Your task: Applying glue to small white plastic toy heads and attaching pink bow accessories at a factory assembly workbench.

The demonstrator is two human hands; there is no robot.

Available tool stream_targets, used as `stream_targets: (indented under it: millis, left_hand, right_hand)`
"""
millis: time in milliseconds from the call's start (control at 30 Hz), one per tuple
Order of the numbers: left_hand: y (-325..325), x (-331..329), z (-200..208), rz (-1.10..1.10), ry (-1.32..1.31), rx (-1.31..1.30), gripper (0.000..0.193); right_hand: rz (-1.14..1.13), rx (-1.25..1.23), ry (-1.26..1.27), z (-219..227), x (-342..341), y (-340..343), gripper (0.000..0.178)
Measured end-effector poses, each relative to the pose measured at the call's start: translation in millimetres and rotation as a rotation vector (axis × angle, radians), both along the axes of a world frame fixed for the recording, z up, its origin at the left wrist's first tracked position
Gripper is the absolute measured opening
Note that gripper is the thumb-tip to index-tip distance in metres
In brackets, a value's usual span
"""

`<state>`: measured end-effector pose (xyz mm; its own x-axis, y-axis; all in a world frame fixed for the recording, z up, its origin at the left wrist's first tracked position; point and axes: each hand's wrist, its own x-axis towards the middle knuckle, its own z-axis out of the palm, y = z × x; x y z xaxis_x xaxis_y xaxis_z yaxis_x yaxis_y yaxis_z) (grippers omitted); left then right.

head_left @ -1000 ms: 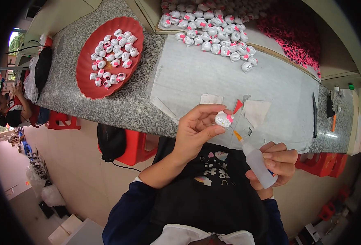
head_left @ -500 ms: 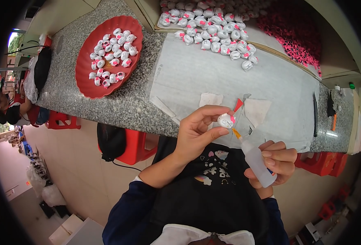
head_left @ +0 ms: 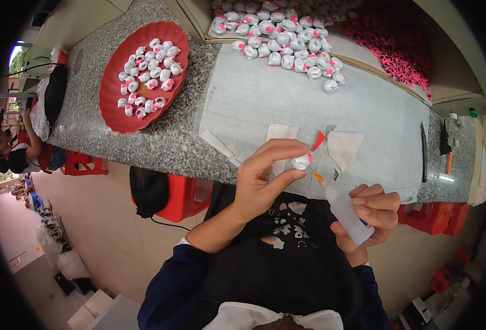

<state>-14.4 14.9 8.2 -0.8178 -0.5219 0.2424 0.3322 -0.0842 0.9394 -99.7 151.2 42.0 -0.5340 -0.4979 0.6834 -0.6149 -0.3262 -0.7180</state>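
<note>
Between the thumb and fingers of my left hand (head_left: pixel 266 177) is a small white rounded head-shaped piece (head_left: pixel 301 161) with a pink bow. My right hand (head_left: pixel 376 213) grips a translucent squeeze bottle (head_left: pixel 346 212), tilted so its orange nozzle tip points up toward the white piece. A small gap shows between tip and piece. Both hands are over the near edge of a work table. Just beyond the piece lie a red pointed strip (head_left: pixel 319 139) and two scraps of pale cloth, one being the right-hand cloth scrap (head_left: pixel 346 148).
A red scalloped dish (head_left: pixel 114 104) with several white pieces stands at the left. More white pieces (head_left: pixel 287 47) cluster at the back beside a heap of pink bits (head_left: pixel 388 49). White sheeting (head_left: pixel 254 93) covers the table. A person (head_left: pixel 20 146) sits at far left; red stools (head_left: pixel 182 198) stand below.
The white piece has turned slightly in my left fingers and shifted a little left. The bottle's tip has stayed close to it, with a slightly wider gap.
</note>
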Motion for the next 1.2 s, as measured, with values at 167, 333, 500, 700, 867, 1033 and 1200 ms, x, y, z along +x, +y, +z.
stream_targets:
  millis: [167, 333, 500, 700, 867, 1033, 1200]
  left_hand:
    - [-8, 3, -1, 0.064, -0.007, 0.3, 0.04]
    - [-24, 8, -3, 0.146, 0.01, 0.397, 0.04]
    - [-25, 8, -2, 0.121, 0.054, 0.434, 0.04]
    - [-25, 6, -1, 0.124, -0.001, 0.412, 0.039]
    - [-23, 5, 2, 0.139, -0.03, 0.435, 0.038]
    - [-19, 2, -1, 0.023, 0.002, 0.45, 0.036]
    - [-8, 2, 4, 0.059, -0.024, 0.249, 0.035]
  right_hand:
    - [-0.01, 0.03, -0.29, -1, -18, 3, 0.034]
    - [0.015, 0.247, -0.563, -4, -78, -6, 0.018]
    - [-0.434, 0.644, -0.349, -23, -175, -26, 0.023]
    - [-0.743, 0.848, 0.429, -39, -217, -42, 0.021]
    - [-0.642, 0.779, 0.291, -30, -204, -42, 0.017]
    - [-0.122, 0.482, -0.462, -5, -115, -30, 0.007]
    - [0.135, 0.237, -0.853, -2, -38, -25, 0.009]
